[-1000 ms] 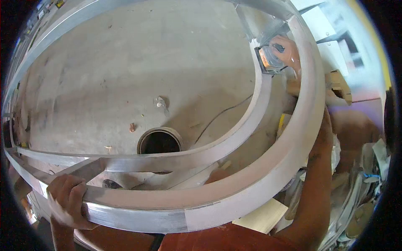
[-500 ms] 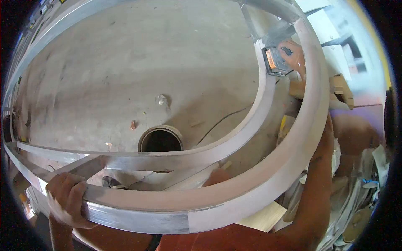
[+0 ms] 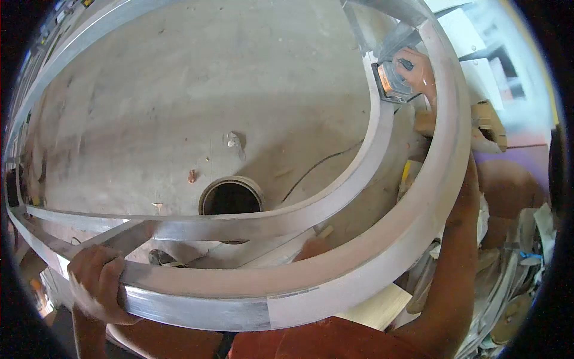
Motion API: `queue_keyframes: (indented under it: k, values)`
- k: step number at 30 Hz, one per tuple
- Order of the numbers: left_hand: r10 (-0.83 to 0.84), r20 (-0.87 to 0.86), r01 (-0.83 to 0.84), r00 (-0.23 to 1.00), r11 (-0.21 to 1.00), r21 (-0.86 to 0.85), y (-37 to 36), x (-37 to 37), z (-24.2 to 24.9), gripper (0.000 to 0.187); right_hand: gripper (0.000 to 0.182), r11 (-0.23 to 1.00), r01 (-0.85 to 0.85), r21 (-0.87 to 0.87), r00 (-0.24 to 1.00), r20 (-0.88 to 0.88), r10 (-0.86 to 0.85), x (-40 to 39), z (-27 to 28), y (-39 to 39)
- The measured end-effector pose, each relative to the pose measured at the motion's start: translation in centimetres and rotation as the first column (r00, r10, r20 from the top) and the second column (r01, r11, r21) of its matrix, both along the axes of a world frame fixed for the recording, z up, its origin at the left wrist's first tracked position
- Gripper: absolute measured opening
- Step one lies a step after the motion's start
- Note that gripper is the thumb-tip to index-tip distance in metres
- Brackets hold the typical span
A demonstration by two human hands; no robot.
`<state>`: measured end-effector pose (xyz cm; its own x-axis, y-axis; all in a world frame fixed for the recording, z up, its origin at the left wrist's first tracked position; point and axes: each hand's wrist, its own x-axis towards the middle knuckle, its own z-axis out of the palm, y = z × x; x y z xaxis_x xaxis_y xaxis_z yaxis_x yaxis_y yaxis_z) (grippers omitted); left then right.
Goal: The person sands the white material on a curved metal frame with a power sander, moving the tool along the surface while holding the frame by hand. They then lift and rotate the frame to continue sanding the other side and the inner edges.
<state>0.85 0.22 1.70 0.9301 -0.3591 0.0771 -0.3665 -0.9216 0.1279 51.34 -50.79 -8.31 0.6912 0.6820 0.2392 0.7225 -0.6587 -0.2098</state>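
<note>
A curved metal frame (image 3: pixel 215 282) sweeps around in front of me, with an outer rail and a narrower inner rail (image 3: pixel 335 200). My left hand (image 3: pixel 97 281) is closed around the outer rail at the lower left, near a short cross-piece (image 3: pixel 119 236). At the upper right, my right hand (image 3: pixel 417 70) grips an orange and black power sander (image 3: pixel 393 82) from its outer side. The sander's flat pad lies against the inner rail's curved face, just below a joint. My right forearm passes beneath the outer rail.
On the concrete floor (image 3: pixel 149 107) stands a round bucket (image 3: pixel 232 196), partly behind the inner rail. A dark cord (image 3: pixel 323 160) trails across the floor. Crumpled plastic sheeting (image 3: pixel 508 293) and cardboard (image 3: pixel 490 122) lie at the right. A pale board (image 3: pixel 376 308) sits below the outer rail.
The sander and my right hand have shifted slightly upward along the inner rail. My left hand keeps its hold on the outer rail. The view has moved a little.
</note>
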Motion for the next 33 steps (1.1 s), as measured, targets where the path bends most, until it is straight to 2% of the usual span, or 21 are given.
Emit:
queue_keyframes:
  k: [2,3,5,8,12,15,17,18,20,22,24,27,29,30,33]
  values:
    - [-0.017,0.007,0.017,1.0,1.0,-0.002,-0.1,0.1,-0.2,0.061,0.017,0.999,-0.028,-0.044,0.982,0.183,0.035,0.2,-0.3,-0.2]
    - [0.002,-0.001,-0.002,1.0,1.0,-0.025,-0.3,0.0,-0.2,0.061,0.017,0.998,-0.024,-0.05,0.983,0.178,0.033,0.0,-0.2,0.0]
    - [0.017,-0.021,-0.018,1.0,0.999,-0.051,-0.3,0.0,-0.2,0.061,0.018,0.991,0.025,-0.13,0.958,0.286,0.013,-0.1,-0.7,0.7]
    - [-0.007,0.009,0.007,1.0,1.0,-0.009,0.1,-0.2,-0.1,0.062,0.019,0.994,0.032,-0.106,0.985,0.172,-0.013,-0.7,-0.2,2.2]
    - [-0.001,-0.016,0.001,1.0,1.0,-0.002,0.2,-0.2,-0.4,0.063,0.02,0.999,-0.001,-0.051,0.972,0.235,0.013,-0.1,-0.8,0.6]
    - [0.001,-0.012,-0.001,1.0,1.0,0.0,0.4,-0.3,-0.4,0.064,0.021,0.993,0.0,-0.12,0.965,0.261,0.031,0.8,-0.5,-0.4]
    - [-0.01,-0.024,0.01,1.0,1.0,-0.004,0.5,-0.4,-0.6,0.064,0.021,0.993,0.058,-0.099,0.998,0.021,-0.056,0.3,0.3,-0.3]
    - [-0.007,-0.019,0.007,1.0,1.0,-0.02,0.5,-0.4,-0.6,0.064,0.021,0.993,0.057,-0.102,0.998,0.018,-0.056,0.1,0.3,0.0]
    - [-0.008,-0.02,0.008,1.0,0.999,-0.033,0.2,-0.3,-0.4,0.063,0.02,0.995,-0.029,-0.097,0.96,0.275,0.055,-0.3,-0.2,0.8]
    - [-0.004,0.038,0.004,0.999,1.0,0.01,-0.3,0.0,-0.2,0.062,0.02,0.995,0.031,-0.09,0.974,0.225,-0.01,-0.6,-0.2,1.8]
    - [-0.003,0.016,0.002,1.0,1.0,0.008,-0.5,0.1,0.1,0.061,0.02,0.991,0.1,-0.086,0.982,0.172,-0.084,-0.7,-0.4,1.5]
    - [-0.028,0.047,0.026,0.999,0.999,0.039,-0.8,0.6,0.4,0.059,0.02,0.998,0.046,-0.041,0.99,0.136,-0.04,0.0,-1.4,0.4]
    - [0.007,0.039,-0.006,0.999,0.999,-0.037,-0.9,0.5,0.1,0.057,0.022,0.997,0.027,-0.071,0.956,0.294,-0.005,-0.6,-1.1,0.4]
    - [0.027,0.043,-0.025,0.999,0.998,-0.053,-1.0,0.4,0.0,0.057,0.024,0.996,0.056,-0.068,0.984,0.171,-0.043,-1.7,-0.4,0.8]
    - [0.019,0.073,-0.019,0.997,1.0,-0.007,-1.4,0.5,0.4,0.057,0.026,0.994,0.049,-0.102,0.982,0.189,-0.029,-5.4,0.6,1.0]
